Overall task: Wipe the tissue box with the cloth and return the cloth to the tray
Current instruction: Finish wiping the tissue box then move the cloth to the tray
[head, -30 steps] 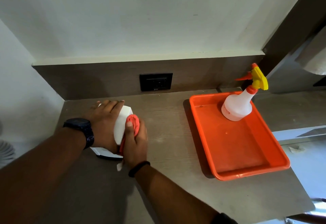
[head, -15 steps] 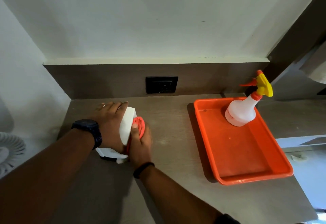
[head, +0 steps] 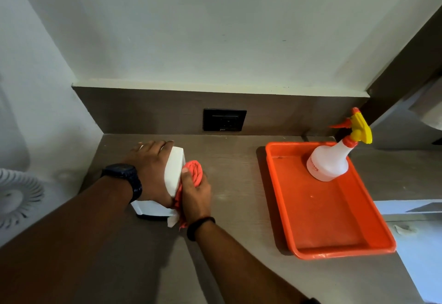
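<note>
A grey-brown bench ran along a pale wall, with one black socket set in the backsplash. Over the last second the scene had barely altered: the view had shifted slightly while the cloth stayed against the same side of the box, so wiping seemed unfinished and the return had not begun. One white tissue box stood left of the socket, the left hand laid flat over it, fingers together. The right hand had its fingers clamped on one orange cloth. One orange tray, well right of the socket, held one spray bottle.
</note>
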Demonstrator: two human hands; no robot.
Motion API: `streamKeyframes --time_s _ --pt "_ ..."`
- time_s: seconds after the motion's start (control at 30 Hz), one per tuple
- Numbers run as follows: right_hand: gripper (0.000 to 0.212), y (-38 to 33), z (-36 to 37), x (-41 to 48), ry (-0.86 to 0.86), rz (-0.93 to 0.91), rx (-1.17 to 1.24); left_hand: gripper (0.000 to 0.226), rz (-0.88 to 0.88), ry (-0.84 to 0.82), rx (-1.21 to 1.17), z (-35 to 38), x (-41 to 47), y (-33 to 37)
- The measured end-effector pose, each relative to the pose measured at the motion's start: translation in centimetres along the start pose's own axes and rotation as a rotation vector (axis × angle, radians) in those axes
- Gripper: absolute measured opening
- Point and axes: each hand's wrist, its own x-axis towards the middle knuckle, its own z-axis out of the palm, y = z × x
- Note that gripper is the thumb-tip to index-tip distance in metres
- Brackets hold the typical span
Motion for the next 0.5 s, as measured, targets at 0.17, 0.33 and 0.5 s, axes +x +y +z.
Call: streamKeyframes --time_s 0.17,0.33,0.5 --pt "0.024 -1.9 -2.6 -0.6 -0.053 -0.043 0.098 0.145 -0.023 -0.054 0.035 -0.4 -0.3 0.2" --pt "0.014 -6.5 -9.8 1.3 0.158 -0.389 -0.033 0.157 -0.014 -0.090 -0.128 -2.5 1.0 3.8" --pt "0.013 -6.9 -21.2 3.9 0.311 -0.534 -0.577 0.112 0.190 0.104 -0.387 -1.8 3.9 15.4"
